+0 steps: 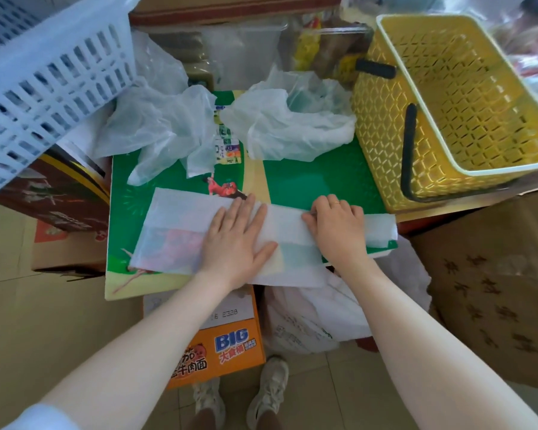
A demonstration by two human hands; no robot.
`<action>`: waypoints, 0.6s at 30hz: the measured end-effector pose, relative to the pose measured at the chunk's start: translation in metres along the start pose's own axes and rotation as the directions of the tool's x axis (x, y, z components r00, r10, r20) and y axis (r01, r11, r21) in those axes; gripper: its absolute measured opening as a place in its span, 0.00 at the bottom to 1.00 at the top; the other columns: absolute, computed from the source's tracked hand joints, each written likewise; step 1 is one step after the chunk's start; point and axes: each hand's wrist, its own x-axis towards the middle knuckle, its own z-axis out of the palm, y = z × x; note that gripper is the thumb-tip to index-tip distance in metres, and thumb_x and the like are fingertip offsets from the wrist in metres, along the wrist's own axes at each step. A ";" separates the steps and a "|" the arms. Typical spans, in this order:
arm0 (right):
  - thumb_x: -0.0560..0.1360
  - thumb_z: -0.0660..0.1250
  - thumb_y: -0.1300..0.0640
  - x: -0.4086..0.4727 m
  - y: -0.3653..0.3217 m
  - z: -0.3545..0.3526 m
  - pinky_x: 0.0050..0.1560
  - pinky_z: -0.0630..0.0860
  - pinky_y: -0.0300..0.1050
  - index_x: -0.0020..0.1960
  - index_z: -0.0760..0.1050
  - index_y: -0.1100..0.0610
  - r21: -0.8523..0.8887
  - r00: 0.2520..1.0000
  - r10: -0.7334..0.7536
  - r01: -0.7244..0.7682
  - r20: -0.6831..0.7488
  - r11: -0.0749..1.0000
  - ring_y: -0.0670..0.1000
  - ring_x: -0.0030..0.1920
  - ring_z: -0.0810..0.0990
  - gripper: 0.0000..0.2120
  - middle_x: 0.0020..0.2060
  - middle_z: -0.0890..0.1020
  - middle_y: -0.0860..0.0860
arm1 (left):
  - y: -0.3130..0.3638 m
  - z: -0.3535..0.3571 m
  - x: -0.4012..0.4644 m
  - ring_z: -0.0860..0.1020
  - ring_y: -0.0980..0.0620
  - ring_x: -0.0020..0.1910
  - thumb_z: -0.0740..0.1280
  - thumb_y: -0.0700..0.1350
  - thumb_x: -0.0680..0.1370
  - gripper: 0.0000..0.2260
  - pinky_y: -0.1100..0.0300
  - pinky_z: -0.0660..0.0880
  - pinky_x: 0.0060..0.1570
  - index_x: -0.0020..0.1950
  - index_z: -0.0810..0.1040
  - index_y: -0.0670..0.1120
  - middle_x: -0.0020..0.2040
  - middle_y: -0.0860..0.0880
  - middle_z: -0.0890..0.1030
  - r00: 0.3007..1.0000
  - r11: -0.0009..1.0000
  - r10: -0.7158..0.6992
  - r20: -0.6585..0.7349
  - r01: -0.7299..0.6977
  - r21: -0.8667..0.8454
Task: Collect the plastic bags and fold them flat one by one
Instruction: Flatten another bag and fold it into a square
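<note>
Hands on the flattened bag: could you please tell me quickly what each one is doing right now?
Left hand: open, fingers spread, pressing flat on the white plastic bag.
Right hand: fingers curled, pinching the bag's fold.

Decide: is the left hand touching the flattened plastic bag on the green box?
Touching. The head view shows the left hand lying palm-down, fingers spread, pressing on the flattened plastic bag.
</note>
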 end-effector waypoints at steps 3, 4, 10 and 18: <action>0.76 0.57 0.50 -0.015 0.029 0.003 0.41 0.69 0.48 0.41 0.73 0.60 -0.085 0.994 0.032 -0.041 -0.107 0.995 0.58 0.36 0.77 0.15 0.35 0.76 0.56 | -0.001 0.000 0.000 0.39 0.47 0.75 0.32 0.68 0.68 0.38 0.49 0.39 0.72 0.75 0.38 0.53 0.76 0.48 0.38 0.999 0.999 -0.025 0.033 0.024 0.024; 0.75 0.57 0.49 -0.020 0.038 0.005 0.37 0.69 0.47 0.38 0.72 0.60 -0.112 0.985 0.043 -0.063 -0.167 0.992 0.57 0.32 0.76 0.16 0.32 0.75 0.55 | 0.000 0.000 0.000 0.39 0.47 0.75 0.33 0.69 0.68 0.39 0.48 0.39 0.72 0.75 0.38 0.53 0.76 0.48 0.37 0.999 0.999 -0.032 0.034 0.031 0.029; 0.75 0.54 0.51 -0.029 0.077 0.009 0.38 0.68 0.49 0.39 0.73 0.61 -0.050 0.975 0.075 -0.088 -0.209 0.995 0.59 0.34 0.76 0.16 0.34 0.77 0.57 | 0.000 0.001 0.002 0.36 0.43 0.74 0.37 0.75 0.63 0.44 0.41 0.38 0.70 0.75 0.38 0.56 0.76 0.50 0.37 0.995 0.995 -0.078 0.062 0.074 0.062; 0.68 0.62 0.71 -0.040 0.043 -0.006 0.60 0.66 0.60 0.69 0.66 0.63 0.136 0.931 0.280 -0.254 -0.236 0.958 0.67 0.60 0.71 0.29 0.62 0.73 0.65 | -0.008 -0.013 -0.001 0.47 0.50 0.75 0.54 0.59 0.77 0.33 0.58 0.43 0.72 0.75 0.53 0.40 0.77 0.44 0.48 0.971 0.867 -0.207 -0.116 0.127 -0.482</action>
